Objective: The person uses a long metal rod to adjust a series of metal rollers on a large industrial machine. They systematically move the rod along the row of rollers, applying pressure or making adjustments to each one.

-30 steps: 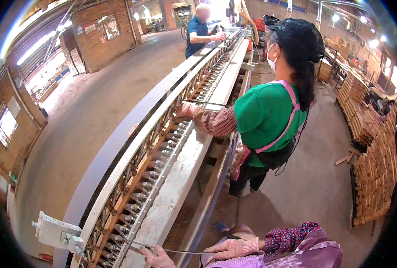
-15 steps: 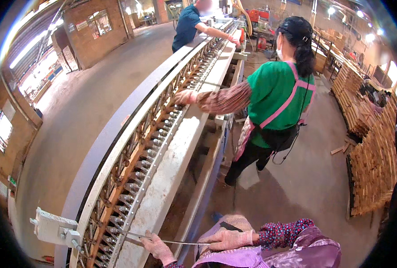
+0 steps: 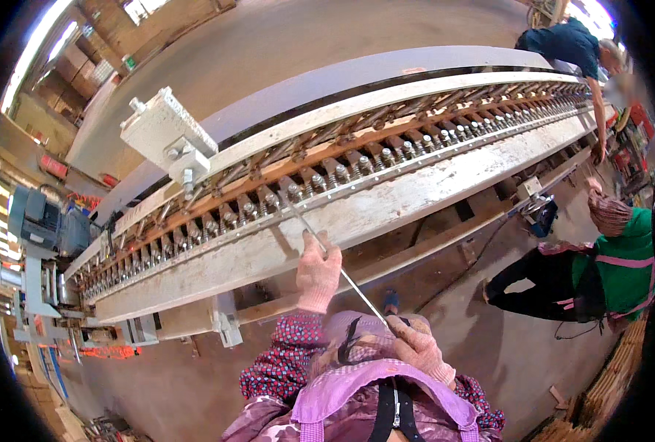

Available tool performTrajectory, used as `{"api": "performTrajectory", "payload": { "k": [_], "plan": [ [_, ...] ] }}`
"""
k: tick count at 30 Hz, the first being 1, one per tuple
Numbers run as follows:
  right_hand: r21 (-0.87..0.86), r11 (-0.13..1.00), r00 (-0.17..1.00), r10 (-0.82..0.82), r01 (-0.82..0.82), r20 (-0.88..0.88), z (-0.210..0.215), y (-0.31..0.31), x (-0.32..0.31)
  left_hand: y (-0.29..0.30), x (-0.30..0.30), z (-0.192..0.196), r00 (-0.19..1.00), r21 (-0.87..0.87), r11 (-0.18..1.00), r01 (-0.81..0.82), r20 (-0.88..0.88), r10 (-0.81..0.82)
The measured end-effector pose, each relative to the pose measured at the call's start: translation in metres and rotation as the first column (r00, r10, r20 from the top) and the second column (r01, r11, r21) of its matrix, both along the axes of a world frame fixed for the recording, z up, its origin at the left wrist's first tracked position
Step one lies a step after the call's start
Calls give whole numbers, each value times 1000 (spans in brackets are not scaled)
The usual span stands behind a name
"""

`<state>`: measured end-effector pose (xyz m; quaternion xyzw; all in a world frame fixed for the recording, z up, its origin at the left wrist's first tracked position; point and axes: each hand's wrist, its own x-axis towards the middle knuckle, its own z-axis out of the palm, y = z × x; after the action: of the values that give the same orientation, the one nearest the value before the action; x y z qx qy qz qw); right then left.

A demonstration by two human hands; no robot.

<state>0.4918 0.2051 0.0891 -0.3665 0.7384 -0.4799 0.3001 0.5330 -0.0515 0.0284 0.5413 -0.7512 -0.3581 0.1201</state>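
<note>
A thin metal rod slants across in front of me, its far tip at the row of spring-loaded metal fittings. My left hand, in a pink glove, is closed around the rod midway along, beside the near edge of the long white beam. At the rod's near end, close to my apron, my right hand is closed on it, also gloved. Behind the fittings runs a narrow strip of wood. Whether the tip touches a fitting, I cannot tell.
A white block with bolts rises on the machine's far side. At the left end sits a motor. One co-worker in green stands at right; another in dark blue leans over the far end. Stacked wood strips lie lower right.
My view has swung left, bringing the motor end into sight. Both my hands still grip the rod. The co-worker in green has drawn an arm back from the machine.
</note>
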Motion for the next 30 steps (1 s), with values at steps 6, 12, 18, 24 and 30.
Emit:
{"api": "performTrajectory", "payload": {
  "k": [6,12,18,24,30],
  "plan": [
    [139,990,991,-24,6,134,-33,-4,-8,-36,8,-17,976,-577,793,195,194,-98],
    [84,996,912,-44,11,409,-19,-38,-4,-88,9,-24,954,-666,727,167,294,50],
    [109,993,939,-71,37,337,-19,-58,16,-131,6,-22,889,-511,830,223,457,43],
    [49,997,941,-68,54,331,-44,-74,28,-150,1,-27,811,-479,812,333,584,12],
    [261,964,937,-139,54,321,-9,-73,22,-136,-23,29,715,-158,922,355,681,-158]
  ]
}}
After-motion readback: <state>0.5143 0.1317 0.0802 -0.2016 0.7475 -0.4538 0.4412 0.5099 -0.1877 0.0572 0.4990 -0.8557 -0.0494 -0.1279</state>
